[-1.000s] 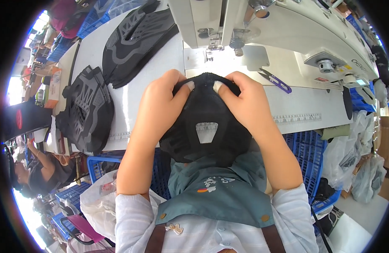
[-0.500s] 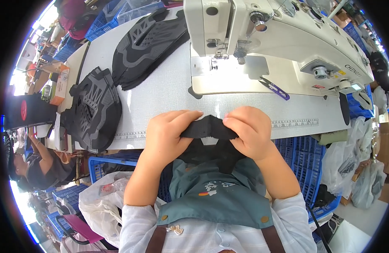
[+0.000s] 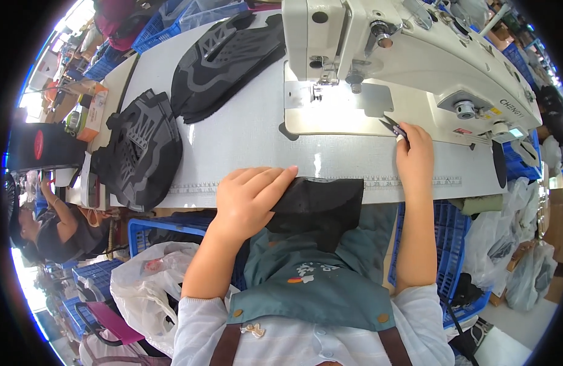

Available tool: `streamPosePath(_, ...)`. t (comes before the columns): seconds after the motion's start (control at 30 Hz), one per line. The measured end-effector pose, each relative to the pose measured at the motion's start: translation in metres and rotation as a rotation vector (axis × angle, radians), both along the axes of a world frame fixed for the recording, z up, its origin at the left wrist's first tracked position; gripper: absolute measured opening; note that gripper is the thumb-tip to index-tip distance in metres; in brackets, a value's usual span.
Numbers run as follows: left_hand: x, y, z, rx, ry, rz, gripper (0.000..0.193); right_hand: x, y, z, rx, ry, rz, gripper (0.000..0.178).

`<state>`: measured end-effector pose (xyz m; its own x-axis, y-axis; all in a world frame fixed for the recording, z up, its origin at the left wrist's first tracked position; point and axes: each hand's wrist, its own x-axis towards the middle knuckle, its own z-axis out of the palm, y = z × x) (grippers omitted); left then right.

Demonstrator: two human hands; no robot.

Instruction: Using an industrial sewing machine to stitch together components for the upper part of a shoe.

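Note:
At the table's front edge, my left hand [image 3: 246,200] grips the left side of a black fabric piece [image 3: 328,207], which hangs over the edge toward my apron. The thumb side of the hand lies on the fabric, and the fingers point right. My right hand [image 3: 417,157] reaches forward to the front of the sewing machine's bed and closes around thread snips [image 3: 390,124]. Their dark blades stick out to the upper left, while the fingers cover the handle. Above stands a white sewing machine [image 3: 409,67], its needle area over a shiny metal plate.
Stacks of black patterned shoe uppers [image 3: 141,146] lie on the left of the grey table [image 3: 232,143]. A ruler strip [image 3: 379,183] runs along its front edge. Blue crates [image 3: 437,244] and a white plastic bag [image 3: 150,280] stand below. Another person [image 3: 55,229] is at far left.
My right hand has let go of the black fabric and moved right and forward onto the snips. The fabric, pinched up by both hands before, now hangs flatter under my left hand.

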<state>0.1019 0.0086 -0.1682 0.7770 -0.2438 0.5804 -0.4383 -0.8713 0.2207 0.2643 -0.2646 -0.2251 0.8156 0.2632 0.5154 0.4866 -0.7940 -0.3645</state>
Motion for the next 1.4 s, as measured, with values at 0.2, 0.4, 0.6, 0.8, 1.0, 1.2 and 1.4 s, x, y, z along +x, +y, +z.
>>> streamPosePath(0.2,-0.002,-0.006,0.0,0.044,-0.106,-0.005,0.042,-0.007,0.001,0.004,0.049,0.151,-0.02,0.024)
streamPosePath(0.4,-0.005,-0.006,-0.001,0.036,0.006,0.039,0.051,-0.054,0.017,0.038,0.823,0.705,0.046,0.015)
streamPosePath(0.6,-0.002,-0.008,-0.002,-0.018,0.03,0.072,0.046,-0.097,0.024,0.069,0.519,0.517,0.591,0.021)
streamPosePath(0.8,-0.001,-0.01,0.0,-0.043,0.053,0.081,0.046,-0.114,0.032,0.073,0.26,0.234,0.658,0.03)
streamPosePath(1.0,-0.002,-0.009,-0.002,-0.051,0.09,0.1,0.047,-0.115,0.042,0.072,0.23,0.143,0.612,0.036)
streamPosePath(1.2,-0.001,-0.008,-0.005,-0.051,0.086,0.096,0.06,-0.113,0.047,0.068,0.173,-0.022,0.585,0.044)
streamPosePath(1.4,-0.001,-0.009,-0.005,-0.072,0.083,0.102,0.055,-0.113,0.051,0.068,0.135,-0.094,0.619,0.042)
